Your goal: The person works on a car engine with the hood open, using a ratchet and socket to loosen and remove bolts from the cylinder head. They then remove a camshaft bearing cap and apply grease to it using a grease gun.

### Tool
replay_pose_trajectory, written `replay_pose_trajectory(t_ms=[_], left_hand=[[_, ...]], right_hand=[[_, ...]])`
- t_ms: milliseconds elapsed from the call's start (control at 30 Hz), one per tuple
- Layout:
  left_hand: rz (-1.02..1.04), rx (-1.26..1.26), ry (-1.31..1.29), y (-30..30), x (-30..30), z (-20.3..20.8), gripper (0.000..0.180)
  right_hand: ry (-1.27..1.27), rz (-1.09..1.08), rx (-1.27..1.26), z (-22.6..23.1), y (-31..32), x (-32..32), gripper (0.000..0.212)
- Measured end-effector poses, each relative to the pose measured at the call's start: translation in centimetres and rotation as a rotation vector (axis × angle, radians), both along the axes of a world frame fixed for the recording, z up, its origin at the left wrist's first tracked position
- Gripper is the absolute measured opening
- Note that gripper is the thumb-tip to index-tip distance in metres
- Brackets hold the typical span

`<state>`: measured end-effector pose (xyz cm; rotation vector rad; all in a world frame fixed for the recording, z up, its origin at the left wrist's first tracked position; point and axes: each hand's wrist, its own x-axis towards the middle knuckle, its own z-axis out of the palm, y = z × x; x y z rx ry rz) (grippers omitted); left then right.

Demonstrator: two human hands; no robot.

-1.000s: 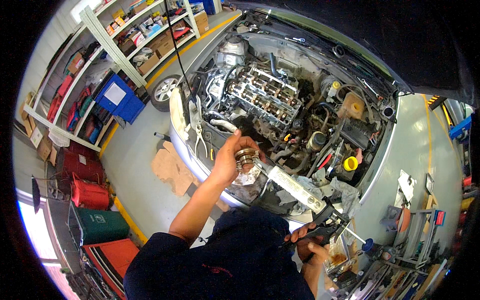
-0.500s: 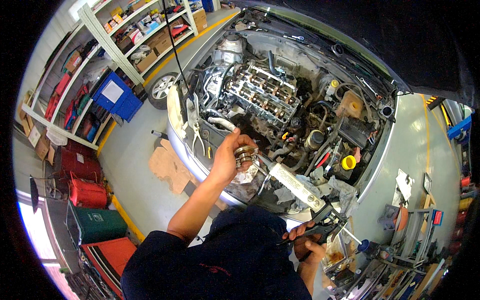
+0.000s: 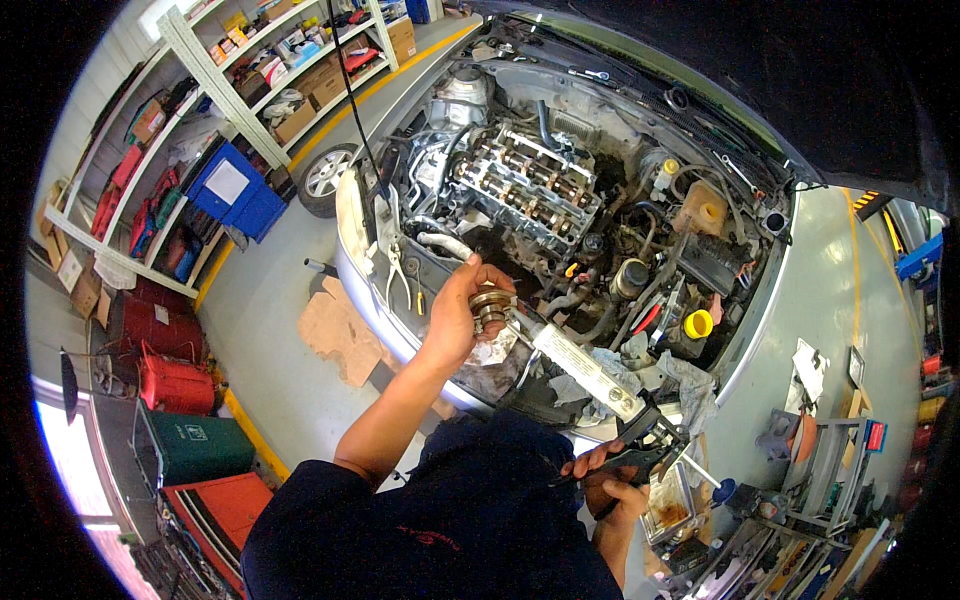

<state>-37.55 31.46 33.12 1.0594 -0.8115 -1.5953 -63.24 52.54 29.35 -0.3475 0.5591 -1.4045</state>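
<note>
My left hand [image 3: 465, 309] is closed around a round, ridged metal part [image 3: 491, 308], lifted over the front edge of the engine bay. My right hand [image 3: 607, 482] grips the handle of a black caulking gun [image 3: 652, 432]. A white sealant cartridge [image 3: 588, 370] is loaded in the gun and slants up to the left. Its nozzle [image 3: 524, 324] points at the metal part and reaches its right side; whether the tip touches cannot be made out. Beyond my hands, the engine [image 3: 532, 185] sits uncovered, with its camshafts exposed.
Pliers [image 3: 396, 277] and a yellow-handled screwdriver [image 3: 420, 300] lie on the car's front left edge. Crumpled rags [image 3: 686, 388] and a yellow cap [image 3: 698, 324] are to the right. The raised hood [image 3: 800, 90] hangs overhead. Shelves [image 3: 225, 85] line the left wall.
The caulking gun has shifted slightly left and down, bringing its nozzle closer against the metal part. My left hand has hardly moved.
</note>
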Motion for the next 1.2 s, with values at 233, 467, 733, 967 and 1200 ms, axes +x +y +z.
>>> replay_pose_trajectory(t_ms=[233,467,733,967,1200], left_hand=[[0.002,0.035,0.045,0.24,-0.10,0.59,0.059],[-0.009,0.033,0.039,0.10,-0.09,0.30,0.059],[0.002,0.050,0.054,-0.09,-0.14,0.35,0.058],[0.009,0.050,0.038,-0.34,-0.30,0.52,0.058],[-0.012,0.059,0.060,-0.61,-0.29,0.25,0.058]], right_hand=[[-0.003,0.005,-0.003,-0.38,-0.12,0.07,0.053],[0.000,0.004,0.013,-0.42,-0.13,0.02,0.053],[0.010,0.000,0.015,-0.30,-0.34,0.27,0.051],[0.022,-0.008,0.040,-0.27,-0.50,0.23,0.051],[0.043,-0.014,0.036,-0.12,-0.64,0.22,0.050]])
